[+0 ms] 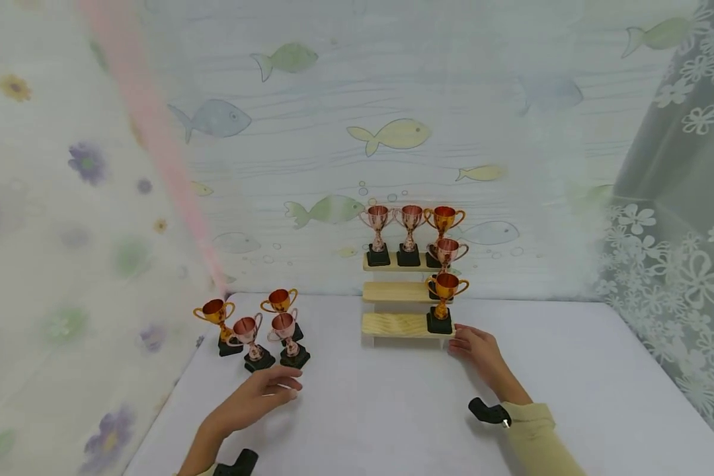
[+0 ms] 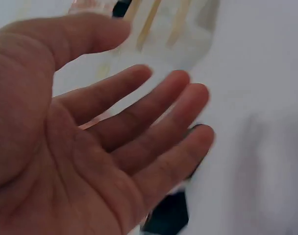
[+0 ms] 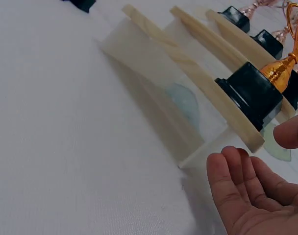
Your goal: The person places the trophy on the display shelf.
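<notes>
Fish and wavy lines cover the pale backdrop (image 1: 309,119), with flowered cloth (image 1: 107,277) on the left and lacy curtain (image 1: 690,258) on the right. White cloth covers the tabletop (image 1: 345,410).

Five trophies stand upright on a three-step stand (image 1: 393,324). On its top step (image 1: 393,264) are two pink trophies (image 1: 377,226) and, rightmost, a gold trophy (image 1: 443,218); a pink one stands at the right end of the middle step (image 1: 393,291), and a gold one at the right end of the lowest.

Four more, two gold and two pink, stand grouped at the tabletop's left. Just before them is the left hand (image 1: 258,398), its grip loosely spread, palm empty; whether it touches a base, I cannot tell.

At the lowest step's right end is the right hand (image 1: 480,350), thumb apart from slightly bent fingers, its grip holding nothing; contact with the stand is unclear.
</notes>
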A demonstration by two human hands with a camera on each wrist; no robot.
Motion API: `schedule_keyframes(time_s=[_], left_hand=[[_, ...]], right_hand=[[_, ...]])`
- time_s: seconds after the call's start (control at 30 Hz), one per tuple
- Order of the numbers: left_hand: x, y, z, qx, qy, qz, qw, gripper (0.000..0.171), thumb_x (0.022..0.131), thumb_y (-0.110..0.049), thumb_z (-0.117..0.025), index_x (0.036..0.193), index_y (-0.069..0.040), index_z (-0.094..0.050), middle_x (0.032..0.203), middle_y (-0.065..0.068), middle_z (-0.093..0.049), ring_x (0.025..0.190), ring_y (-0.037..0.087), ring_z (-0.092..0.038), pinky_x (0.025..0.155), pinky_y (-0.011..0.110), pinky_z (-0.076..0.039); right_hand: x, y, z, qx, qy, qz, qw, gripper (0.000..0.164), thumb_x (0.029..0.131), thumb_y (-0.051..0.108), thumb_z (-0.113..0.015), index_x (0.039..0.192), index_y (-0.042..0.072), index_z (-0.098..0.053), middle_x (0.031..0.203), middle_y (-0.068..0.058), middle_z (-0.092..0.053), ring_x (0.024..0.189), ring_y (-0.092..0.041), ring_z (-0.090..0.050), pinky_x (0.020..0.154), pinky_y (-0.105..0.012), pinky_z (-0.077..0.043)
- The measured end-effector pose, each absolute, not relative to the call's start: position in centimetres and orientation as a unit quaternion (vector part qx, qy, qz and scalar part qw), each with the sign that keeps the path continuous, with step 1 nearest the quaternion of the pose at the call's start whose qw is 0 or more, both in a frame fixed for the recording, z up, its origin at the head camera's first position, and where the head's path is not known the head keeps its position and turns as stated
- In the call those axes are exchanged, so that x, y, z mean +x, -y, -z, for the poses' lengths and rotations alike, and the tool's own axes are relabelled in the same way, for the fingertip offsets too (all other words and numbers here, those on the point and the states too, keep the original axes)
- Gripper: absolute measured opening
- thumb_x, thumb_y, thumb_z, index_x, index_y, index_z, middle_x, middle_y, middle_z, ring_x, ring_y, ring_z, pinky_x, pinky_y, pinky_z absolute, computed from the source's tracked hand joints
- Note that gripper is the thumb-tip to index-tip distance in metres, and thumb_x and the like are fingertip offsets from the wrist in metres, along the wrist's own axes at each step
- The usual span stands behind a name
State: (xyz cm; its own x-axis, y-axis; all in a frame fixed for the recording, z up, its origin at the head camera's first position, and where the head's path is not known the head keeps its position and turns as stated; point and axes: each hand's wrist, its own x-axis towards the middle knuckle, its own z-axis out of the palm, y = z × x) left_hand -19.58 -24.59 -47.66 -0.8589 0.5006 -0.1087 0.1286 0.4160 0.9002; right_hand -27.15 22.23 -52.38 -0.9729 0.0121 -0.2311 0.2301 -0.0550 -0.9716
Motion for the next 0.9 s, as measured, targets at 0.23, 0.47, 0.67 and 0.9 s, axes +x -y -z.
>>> schedule_keyframes(time_s=[0.23,0.47,0.67,0.9], left_hand=[[-19.5,33.4,48.3,0.099,-0.804,-0.538,0.232,0.057,0.105,-0.024,-0.057,0.145,0.014,-0.042,0.138,0.028,-0.058,0.118,0.025,-0.065,0.094,0.030,-0.058],[-19.5,37.4,48.8,-0.040,-0.827,-0.549,0.110,0.067,0.102,-0.023,-0.064,0.151,0.011,-0.034,0.144,0.029,-0.053,0.106,0.007,-0.068,0.093,0.030,-0.060],[-20.7,37.5,49.0,-0.133,-0.822,-0.554,0.021,0.077,0.101,-0.023,-0.066,0.160,0.000,-0.022,0.157,0.029,-0.036,0.093,-0.015,-0.058,0.088,0.017,-0.057],[-23.0,36.7,48.3,-0.167,-0.811,-0.557,-0.065,0.083,0.099,-0.026,-0.069,0.163,-0.012,-0.017,0.160,0.019,-0.036,0.137,0.025,-0.047,0.084,0.002,-0.048]], right_hand=[[-27.0,-22.1,52.4,0.089,-0.599,0.790,0.094,0.053,0.108,0.011,-0.043,0.152,-0.014,-0.029,0.116,-0.002,-0.063,0.095,-0.006,-0.065,0.092,-0.021,-0.057],[-27.0,-22.0,52.7,0.109,-0.567,0.809,0.106,0.055,0.108,0.012,-0.046,0.156,-0.009,-0.026,0.109,0.001,-0.065,0.098,-0.007,-0.065,0.093,-0.021,-0.057],[-27.1,-21.8,52.9,0.118,-0.559,0.816,0.093,0.054,0.109,0.010,-0.042,0.156,-0.009,-0.025,0.118,-0.002,-0.060,0.097,-0.004,-0.065,0.095,-0.020,-0.055],[-27.3,-21.5,53.0,0.125,-0.550,0.822,0.082,0.054,0.108,0.009,-0.044,0.156,-0.010,-0.025,0.128,-0.007,-0.056,0.097,-0.002,-0.065,0.098,-0.020,-0.054]])
